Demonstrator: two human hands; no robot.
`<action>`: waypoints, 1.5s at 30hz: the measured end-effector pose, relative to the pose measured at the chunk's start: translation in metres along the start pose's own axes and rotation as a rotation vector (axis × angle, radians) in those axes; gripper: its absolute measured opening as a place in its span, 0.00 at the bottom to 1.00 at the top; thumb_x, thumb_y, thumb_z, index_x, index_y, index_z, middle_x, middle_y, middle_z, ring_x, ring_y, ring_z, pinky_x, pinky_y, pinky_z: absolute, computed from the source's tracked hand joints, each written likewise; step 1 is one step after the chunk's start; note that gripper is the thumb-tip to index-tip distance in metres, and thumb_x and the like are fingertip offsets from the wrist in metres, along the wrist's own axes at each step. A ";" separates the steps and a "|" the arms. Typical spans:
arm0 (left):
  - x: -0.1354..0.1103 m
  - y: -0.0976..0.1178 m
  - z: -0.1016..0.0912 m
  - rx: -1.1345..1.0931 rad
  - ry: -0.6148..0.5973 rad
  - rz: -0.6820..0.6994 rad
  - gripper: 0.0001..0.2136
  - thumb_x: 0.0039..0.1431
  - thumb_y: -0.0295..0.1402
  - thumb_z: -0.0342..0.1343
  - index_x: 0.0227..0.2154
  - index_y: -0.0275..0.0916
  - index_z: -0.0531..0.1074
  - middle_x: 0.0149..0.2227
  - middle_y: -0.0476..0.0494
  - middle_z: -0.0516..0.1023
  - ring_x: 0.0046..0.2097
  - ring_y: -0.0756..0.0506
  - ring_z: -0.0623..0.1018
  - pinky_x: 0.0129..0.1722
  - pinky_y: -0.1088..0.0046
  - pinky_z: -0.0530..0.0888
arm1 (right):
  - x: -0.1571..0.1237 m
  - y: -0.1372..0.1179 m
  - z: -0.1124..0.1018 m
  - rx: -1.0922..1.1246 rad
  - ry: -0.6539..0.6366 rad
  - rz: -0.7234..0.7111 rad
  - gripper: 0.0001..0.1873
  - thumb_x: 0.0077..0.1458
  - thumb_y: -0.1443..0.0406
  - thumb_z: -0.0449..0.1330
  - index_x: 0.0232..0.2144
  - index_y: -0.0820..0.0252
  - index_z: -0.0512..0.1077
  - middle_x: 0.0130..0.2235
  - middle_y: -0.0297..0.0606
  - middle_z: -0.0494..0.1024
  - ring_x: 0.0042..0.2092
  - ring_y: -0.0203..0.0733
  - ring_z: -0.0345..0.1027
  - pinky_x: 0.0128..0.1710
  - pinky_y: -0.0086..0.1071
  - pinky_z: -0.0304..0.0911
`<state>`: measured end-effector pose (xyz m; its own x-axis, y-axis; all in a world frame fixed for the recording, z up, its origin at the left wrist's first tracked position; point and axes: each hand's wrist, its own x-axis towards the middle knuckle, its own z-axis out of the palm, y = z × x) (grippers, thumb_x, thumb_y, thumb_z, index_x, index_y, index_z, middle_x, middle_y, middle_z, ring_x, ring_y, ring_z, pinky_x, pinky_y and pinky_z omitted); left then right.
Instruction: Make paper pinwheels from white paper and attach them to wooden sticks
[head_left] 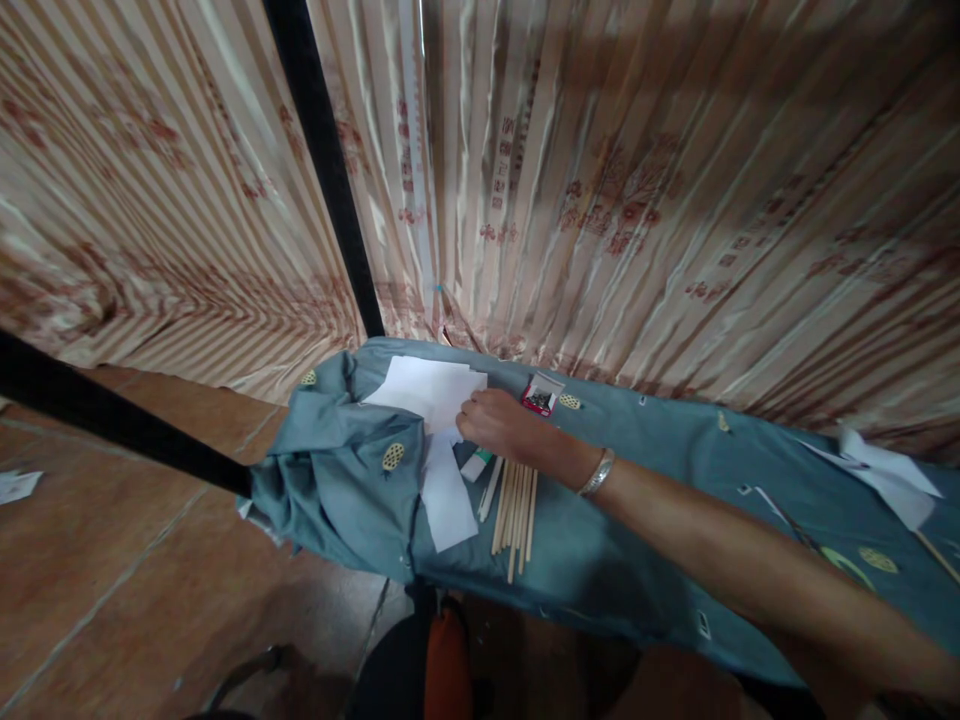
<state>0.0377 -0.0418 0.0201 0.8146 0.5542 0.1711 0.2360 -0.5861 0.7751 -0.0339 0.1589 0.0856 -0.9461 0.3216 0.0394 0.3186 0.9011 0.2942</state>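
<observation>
My right hand (499, 430) reaches in from the right, a silvery bracelet (598, 472) on its wrist. Its fingers are bent and closed at the right edge of the white paper (427, 385), which lies on the blue-green cloth. Just below the fingers is a white strip of paper (448, 500). A small white and green box (476, 464) lies close under the hand. Several thin wooden sticks (516, 515) lie together beneath the wrist, their upper ends hidden. Behind the hand stands an open red box (541, 393) with small dark pieces in it. My left hand is out of view.
Scissors (787, 520) with green handles and folded white paper (889, 475) lie to the right on the cloth (645, 415). Black poles (322, 150) rise at the left, before a patterned curtain (600, 200). The cloth is bunched at its left end (337, 460).
</observation>
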 end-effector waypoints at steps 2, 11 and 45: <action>0.001 -0.001 0.001 -0.005 -0.005 -0.011 0.14 0.64 0.38 0.54 0.50 0.40 0.70 0.52 0.39 0.73 0.48 0.43 0.76 0.46 0.59 0.76 | -0.015 0.008 -0.024 -0.044 0.015 0.088 0.12 0.64 0.74 0.50 0.33 0.65 0.72 0.33 0.45 0.78 0.39 0.45 0.70 0.37 0.36 0.60; 0.008 0.005 -0.018 -0.075 0.071 -0.212 0.06 0.60 0.29 0.57 0.32 0.38 0.79 0.33 0.44 0.82 0.38 0.44 0.80 0.40 0.71 0.74 | -0.204 0.060 -0.093 0.050 0.384 0.945 0.17 0.64 0.60 0.52 0.33 0.64 0.77 0.29 0.38 0.79 0.29 0.40 0.72 0.30 0.30 0.60; 0.003 -0.111 -0.064 0.863 0.321 -0.148 0.26 0.66 0.44 0.45 0.61 0.33 0.62 0.64 0.30 0.63 0.67 0.33 0.59 0.60 0.47 0.65 | -0.391 0.085 0.119 0.348 0.279 1.345 0.35 0.63 0.48 0.44 0.60 0.70 0.64 0.61 0.57 0.68 0.64 0.55 0.59 0.63 0.50 0.55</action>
<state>-0.0198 0.0631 -0.0261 0.5897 0.7198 0.3661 0.7428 -0.6614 0.1040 0.3704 0.1440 -0.0180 0.1191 0.9486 0.2933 0.9316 -0.0046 -0.3635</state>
